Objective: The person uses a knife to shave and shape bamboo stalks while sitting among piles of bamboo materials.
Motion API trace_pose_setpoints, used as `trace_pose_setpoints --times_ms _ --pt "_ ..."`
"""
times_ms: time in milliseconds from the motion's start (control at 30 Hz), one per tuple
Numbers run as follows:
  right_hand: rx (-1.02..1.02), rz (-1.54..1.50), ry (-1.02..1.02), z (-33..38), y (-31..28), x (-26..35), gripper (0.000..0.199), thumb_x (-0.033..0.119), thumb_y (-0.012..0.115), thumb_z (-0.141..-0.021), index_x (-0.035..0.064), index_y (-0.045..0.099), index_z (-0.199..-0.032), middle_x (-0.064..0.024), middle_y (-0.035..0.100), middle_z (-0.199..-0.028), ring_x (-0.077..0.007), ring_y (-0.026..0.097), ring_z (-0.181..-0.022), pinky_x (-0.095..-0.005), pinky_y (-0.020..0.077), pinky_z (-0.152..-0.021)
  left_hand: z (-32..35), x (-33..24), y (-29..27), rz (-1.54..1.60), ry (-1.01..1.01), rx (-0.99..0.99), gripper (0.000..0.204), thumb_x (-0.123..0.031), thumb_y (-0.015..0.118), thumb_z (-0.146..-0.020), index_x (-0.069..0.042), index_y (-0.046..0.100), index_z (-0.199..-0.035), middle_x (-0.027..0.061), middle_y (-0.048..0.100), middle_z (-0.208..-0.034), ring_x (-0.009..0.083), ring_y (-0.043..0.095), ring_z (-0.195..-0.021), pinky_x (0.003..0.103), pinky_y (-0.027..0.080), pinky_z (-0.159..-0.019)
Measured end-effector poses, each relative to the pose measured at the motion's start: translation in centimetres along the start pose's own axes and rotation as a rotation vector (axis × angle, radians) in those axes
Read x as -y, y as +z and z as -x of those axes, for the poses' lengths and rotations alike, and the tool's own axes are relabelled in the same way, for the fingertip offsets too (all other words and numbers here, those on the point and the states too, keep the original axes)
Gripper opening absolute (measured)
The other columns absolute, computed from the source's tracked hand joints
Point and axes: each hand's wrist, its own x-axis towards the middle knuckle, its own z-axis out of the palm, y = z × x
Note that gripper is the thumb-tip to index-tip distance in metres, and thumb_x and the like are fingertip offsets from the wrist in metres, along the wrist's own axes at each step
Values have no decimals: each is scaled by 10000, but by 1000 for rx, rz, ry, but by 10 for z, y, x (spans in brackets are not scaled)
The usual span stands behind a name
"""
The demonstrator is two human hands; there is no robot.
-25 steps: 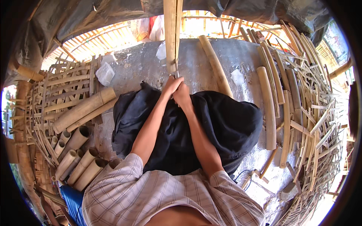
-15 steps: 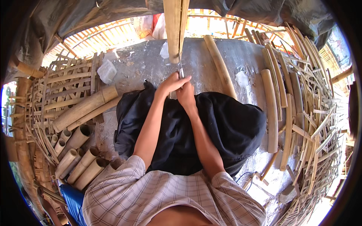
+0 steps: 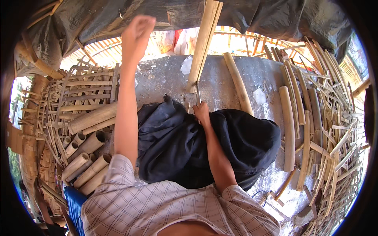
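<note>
My right hand [image 3: 201, 113] is closed round the handle of a knife with a narrow metal blade [image 3: 198, 93]. The blade sits in the split at the near end of a bamboo piece [image 3: 204, 45], which stands away from me and tilts a little to the right. My left hand [image 3: 138, 37] is raised at the upper left, apart from the bamboo. Its fingers look curled in, slightly blurred, and nothing shows in it. Black cloth [image 3: 177, 145] covers my lap below the knife.
Cut bamboo tubes [image 3: 84, 165] and a woven bamboo panel [image 3: 88, 88] lie on the left. On the right are split bamboo lengths [image 3: 288, 129] and piled strips [image 3: 338, 145]. One bamboo length [image 3: 238, 82] lies beyond my right knee on the grey floor sheet [image 3: 161, 78]. Dark sheeting [image 3: 94, 23] hangs above.
My left hand has left my right hand and the knife, swinging up to the left. The right hand keeps its hold. The bamboo's far end now leans further right as the view shifts.
</note>
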Motion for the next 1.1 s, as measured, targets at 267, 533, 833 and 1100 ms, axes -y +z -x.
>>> trace_pose_setpoints --times_ms 267,533,833,1100 --pt "-161 218 -203 -16 10 -39 274 145 659 -819 -119 593 -858 -258 647 -631 -376 685 -513 -489 553 -502 -117 -86 66 -206 226 167 431 -426 699 -939 -28 704 -1103 184 761 -1017 330 733 -1000 423 544 -890" --pt "-37 338 -171 9 26 -5 310 168 707 -798 -74 635 -978 -341 691 -932 -521 677 -933 -565 544 -851 -205 29 77 -838 239 638 491 -519 513 -1003 -62 678 -1073 161 716 -1055 371 667 -986 479 500 -860" --pt "15 354 -125 13 7 1 321 130 704 -803 -64 629 -1048 -349 686 -998 -529 661 -992 -569 536 -885 -197 47 1 -732 -353 967 518 -584 482 -957 -140 698 -1113 14 717 -1192 213 638 -1102 413 477 -902" --pt "54 348 -177 15 10 3 329 94 683 -798 -66 613 -1076 -353 685 -990 -521 661 -996 -558 534 -879 -165 90 -79 -472 -375 1031 459 -476 515 -982 -69 726 -961 69 742 -1038 207 668 -1012 387 487 -922"
